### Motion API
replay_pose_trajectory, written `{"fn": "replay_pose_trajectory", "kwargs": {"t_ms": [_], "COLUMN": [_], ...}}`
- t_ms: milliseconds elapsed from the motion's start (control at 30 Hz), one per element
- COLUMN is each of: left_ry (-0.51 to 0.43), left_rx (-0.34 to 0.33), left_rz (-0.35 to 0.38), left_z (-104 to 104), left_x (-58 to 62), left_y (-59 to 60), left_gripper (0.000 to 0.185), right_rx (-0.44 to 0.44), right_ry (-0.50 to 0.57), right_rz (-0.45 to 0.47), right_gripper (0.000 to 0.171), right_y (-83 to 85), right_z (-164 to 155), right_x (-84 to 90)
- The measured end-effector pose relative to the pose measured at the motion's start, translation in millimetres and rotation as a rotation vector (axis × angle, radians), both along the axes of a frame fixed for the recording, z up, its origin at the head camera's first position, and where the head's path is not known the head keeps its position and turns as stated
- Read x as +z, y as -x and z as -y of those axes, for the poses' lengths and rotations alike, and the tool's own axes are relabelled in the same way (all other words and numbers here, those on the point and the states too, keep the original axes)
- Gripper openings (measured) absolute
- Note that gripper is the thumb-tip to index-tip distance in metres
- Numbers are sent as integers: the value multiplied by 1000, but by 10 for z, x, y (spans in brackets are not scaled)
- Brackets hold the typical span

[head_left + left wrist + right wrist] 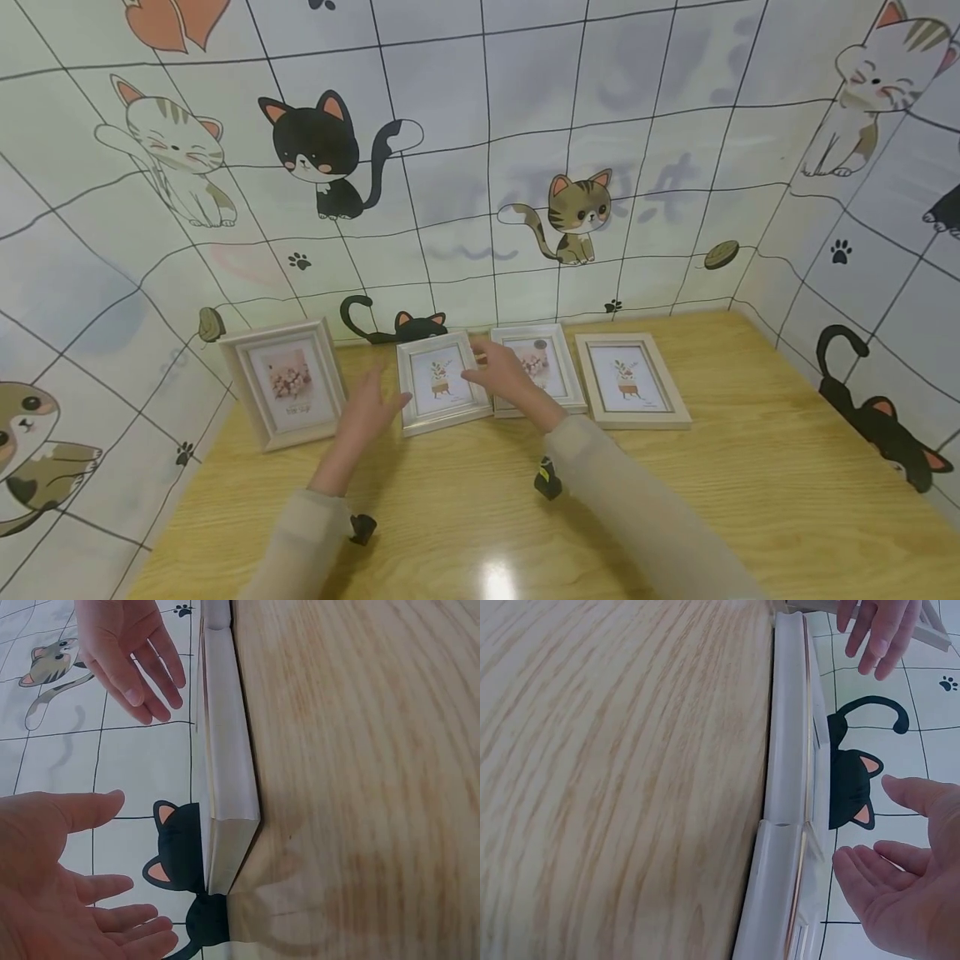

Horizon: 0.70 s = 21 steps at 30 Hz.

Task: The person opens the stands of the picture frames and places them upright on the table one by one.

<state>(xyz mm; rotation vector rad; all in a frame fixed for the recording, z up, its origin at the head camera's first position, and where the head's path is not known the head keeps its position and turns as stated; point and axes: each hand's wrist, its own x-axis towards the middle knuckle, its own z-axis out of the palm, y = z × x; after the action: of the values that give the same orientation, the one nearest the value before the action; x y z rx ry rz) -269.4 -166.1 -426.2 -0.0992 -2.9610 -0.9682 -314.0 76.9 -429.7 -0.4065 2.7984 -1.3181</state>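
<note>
Head view — small frame between both open hands

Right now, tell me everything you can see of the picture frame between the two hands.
The small picture frame has a pale, whitish moulded border that looks like wood or plastic, around a print of a potted plant on white. It lies on the wooden table, second from the left in a row of four, slightly turned. The left hand and right hand hover open at its sides; neither clearly touches it.
</note>
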Motion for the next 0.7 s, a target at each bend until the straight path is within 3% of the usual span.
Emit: {"fn": "replay_pose_trajectory", "kwargs": {"t_ms": [467,567,700], "left_ry": [-55,-72,-65], "left_rx": [1,5,8], "left_rz": [102,128,160], "left_z": [25,27,27], "left_x": [-115,-124,-134], "left_y": [-3,-3,4], "left_gripper": [81,81,81], "right_rx": [-54,-59,-62], "right_ry": [-45,-85,-221], "right_rz": [48,46,11], "right_gripper": [58,58,51], "right_y": [19,27,42], "right_z": [-17,-6,16], "right_x": [-101,-106,-113]}}
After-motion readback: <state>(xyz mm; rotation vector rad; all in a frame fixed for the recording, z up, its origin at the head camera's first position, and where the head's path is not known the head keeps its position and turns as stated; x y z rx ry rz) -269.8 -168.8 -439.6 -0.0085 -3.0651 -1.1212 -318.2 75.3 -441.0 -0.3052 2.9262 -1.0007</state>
